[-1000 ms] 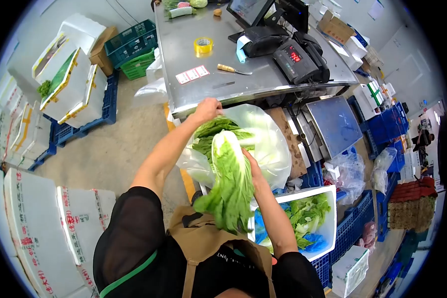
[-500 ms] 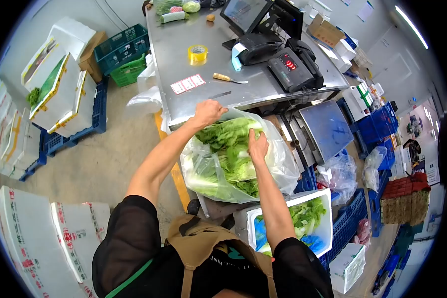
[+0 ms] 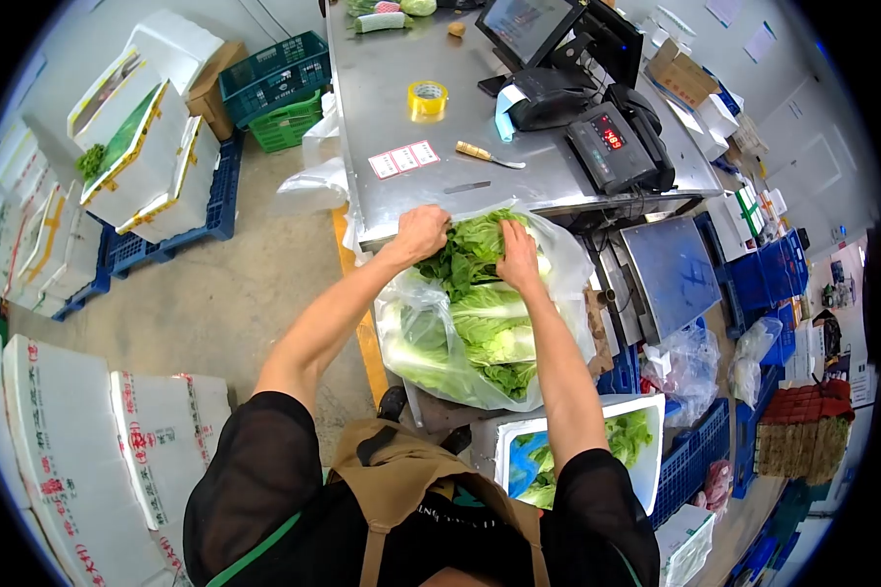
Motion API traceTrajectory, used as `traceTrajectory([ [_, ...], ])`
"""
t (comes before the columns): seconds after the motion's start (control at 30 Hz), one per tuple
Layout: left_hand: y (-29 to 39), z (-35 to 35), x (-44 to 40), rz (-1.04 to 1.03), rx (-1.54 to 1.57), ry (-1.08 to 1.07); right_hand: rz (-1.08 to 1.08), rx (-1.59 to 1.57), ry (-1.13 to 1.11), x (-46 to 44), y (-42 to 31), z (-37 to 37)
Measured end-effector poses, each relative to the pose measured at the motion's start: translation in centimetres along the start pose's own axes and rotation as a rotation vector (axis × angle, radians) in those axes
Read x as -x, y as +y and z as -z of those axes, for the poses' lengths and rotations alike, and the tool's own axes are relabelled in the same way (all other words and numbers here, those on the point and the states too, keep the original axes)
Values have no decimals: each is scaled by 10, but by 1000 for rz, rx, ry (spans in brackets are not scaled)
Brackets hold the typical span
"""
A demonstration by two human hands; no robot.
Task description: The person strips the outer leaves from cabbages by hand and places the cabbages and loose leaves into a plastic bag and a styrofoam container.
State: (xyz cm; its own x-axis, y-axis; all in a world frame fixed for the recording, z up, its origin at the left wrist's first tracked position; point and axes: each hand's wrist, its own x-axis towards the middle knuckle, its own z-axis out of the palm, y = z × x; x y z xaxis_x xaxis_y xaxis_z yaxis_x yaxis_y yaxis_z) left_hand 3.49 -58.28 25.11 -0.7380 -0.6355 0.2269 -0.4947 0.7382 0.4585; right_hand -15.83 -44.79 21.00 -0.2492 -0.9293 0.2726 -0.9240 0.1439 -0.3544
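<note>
A clear plastic bag [image 3: 423, 328] full of leafy green lettuce [image 3: 489, 318] sits at the front edge of the metal table. My left hand [image 3: 423, 233] is at the bag's far left rim, its fingers curled around the rim beside dark green leaves; the fingertips are partly hidden. On the right, my right hand [image 3: 519, 256] is closed on a head of lettuce at the top of the pile, fingers among its leaves. Pale ribs face up in the middle of the bag.
On the metal table [image 3: 382, 108] are yellow tape [image 3: 427, 100], a label sheet [image 3: 403, 159], a wooden-handled knife [image 3: 489, 155], a blade [image 3: 468, 187] and a scale display [image 3: 607, 142]. A foam box [image 3: 656, 440] with greens stands near my right arm. Foam boxes [image 3: 64, 460] stand at left.
My right hand has moved toward the far side of the bag with the lettuce, near my left hand. Leaves now lie higher at the far rim. The view has shifted slightly left.
</note>
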Motion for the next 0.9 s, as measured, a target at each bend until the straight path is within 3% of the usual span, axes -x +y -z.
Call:
traceTrajectory([
  [0.1, 15, 6, -6, 9, -28, -40, -49, 141, -291, -22, 12, 13],
  [0.23, 8, 2, -6, 49, 28, 24, -4, 143, -427, -26, 30, 23],
  [0.3, 3, 1, -6, 101, 43, 11, 22, 119, -359, -27, 38, 14],
  [0.4, 12, 2, 7, 51, 75, 350, 116, 196, -306, -37, 39, 6],
  [0.5, 33, 16, 22, -158, 168, 449, 236, 331, -240, -38, 36, 0],
  [0.6, 44, 2, 49, -245, 46, 296, 295, 419, -207, -35, 27, 8],
  [0.73, 39, -23, 56, 4, -111, 357, 252, 500, -311, -32, 12, 29],
  [0.9, 36, -45, 50, 226, 100, 269, 180, 503, -385, -13, 20, 19],
])
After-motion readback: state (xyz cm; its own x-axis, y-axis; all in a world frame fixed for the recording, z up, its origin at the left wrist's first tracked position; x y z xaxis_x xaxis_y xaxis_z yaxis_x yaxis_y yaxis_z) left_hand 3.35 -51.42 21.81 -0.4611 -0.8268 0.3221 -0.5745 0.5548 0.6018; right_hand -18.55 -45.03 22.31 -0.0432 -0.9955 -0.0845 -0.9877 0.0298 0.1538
